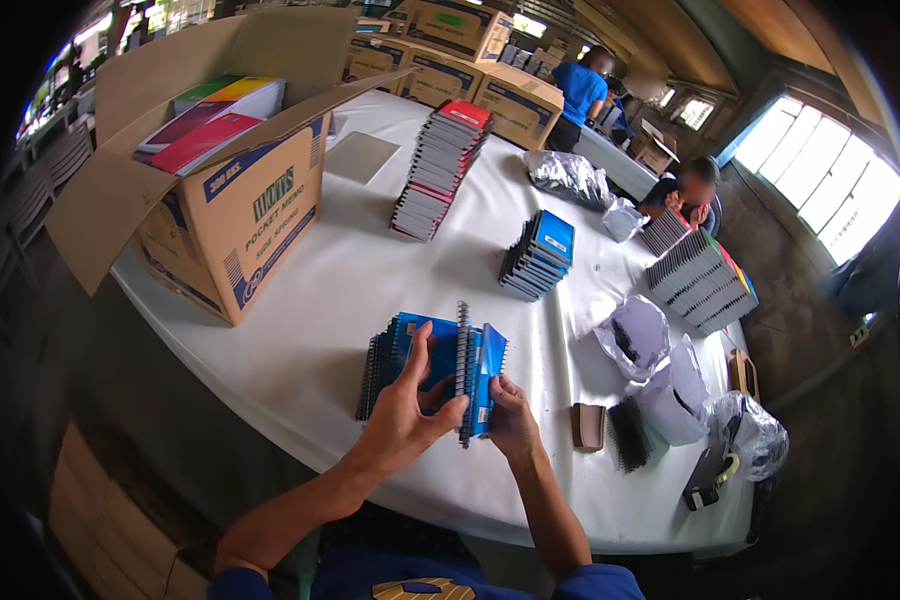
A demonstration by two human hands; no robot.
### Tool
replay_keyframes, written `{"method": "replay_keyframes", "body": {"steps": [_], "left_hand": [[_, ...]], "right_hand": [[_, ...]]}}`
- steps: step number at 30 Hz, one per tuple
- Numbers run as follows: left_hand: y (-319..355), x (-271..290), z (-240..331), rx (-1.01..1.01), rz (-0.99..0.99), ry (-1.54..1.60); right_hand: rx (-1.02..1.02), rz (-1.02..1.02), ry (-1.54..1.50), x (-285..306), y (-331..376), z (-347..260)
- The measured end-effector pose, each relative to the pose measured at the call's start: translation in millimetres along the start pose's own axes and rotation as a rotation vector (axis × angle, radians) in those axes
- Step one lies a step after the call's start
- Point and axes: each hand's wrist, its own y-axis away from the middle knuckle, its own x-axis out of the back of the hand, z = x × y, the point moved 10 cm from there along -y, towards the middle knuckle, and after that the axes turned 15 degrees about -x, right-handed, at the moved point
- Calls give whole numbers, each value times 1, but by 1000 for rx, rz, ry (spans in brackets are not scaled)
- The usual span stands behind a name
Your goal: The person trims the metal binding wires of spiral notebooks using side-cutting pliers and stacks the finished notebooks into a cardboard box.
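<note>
Both hands meet at about six o'clock on the white desk point(300, 330), working on a small blue spiral notebook point(467, 372) that stands on edge against a row of like blue notebooks point(395, 355). The left hand point(402, 415) comes in from seven o'clock; its fingers point(417, 350) are spread and curled over the row's top edges, thumb out toward the upright notebook, pressing rather than clenched. The right hand point(511, 415) sits at the notebook's lower corner, fingers pinched on the cover just beside the wire binding. That binding is the notebook's long axis, and it runs from twelve to six o'clock, straight up from the right hand's thumb; so the right hand is the nearer one and already touching, while the left lies just to the nine o'clock side, on the row. Farther out, a leaning pile of red-topped notebooks point(440, 170) stands at twelve o'clock, a shorter blue pile point(540, 253) at one o'clock, and an open cardboard box point(240, 210) with coloured pads inside at ten o'clock. Clear plastic bags point(638, 335) and a loose black wire coil point(628, 433) lie at three o'clock, well apart from both hands. Other people work at the desk's far end.
</note>
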Motion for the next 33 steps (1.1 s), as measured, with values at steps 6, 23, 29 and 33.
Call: {"method": "replay_keyframes", "body": {"steps": [6, 23, 29, 33], "left_hand": [[6, -9, 5, 153, -50, 133], [26, -31, 3, 288, -301, -147], [10, 9, 9, -123, -319, -1168], [12, -8, -4, -134, -485, -1202]], "right_hand": [[32, -38, -127, 15, 2, 11], [98, -197, -279, 5, 4, 9], [46, -24, -243, 0, 13, 5], [-7, 136, -144, 6, 17, 5]]}}
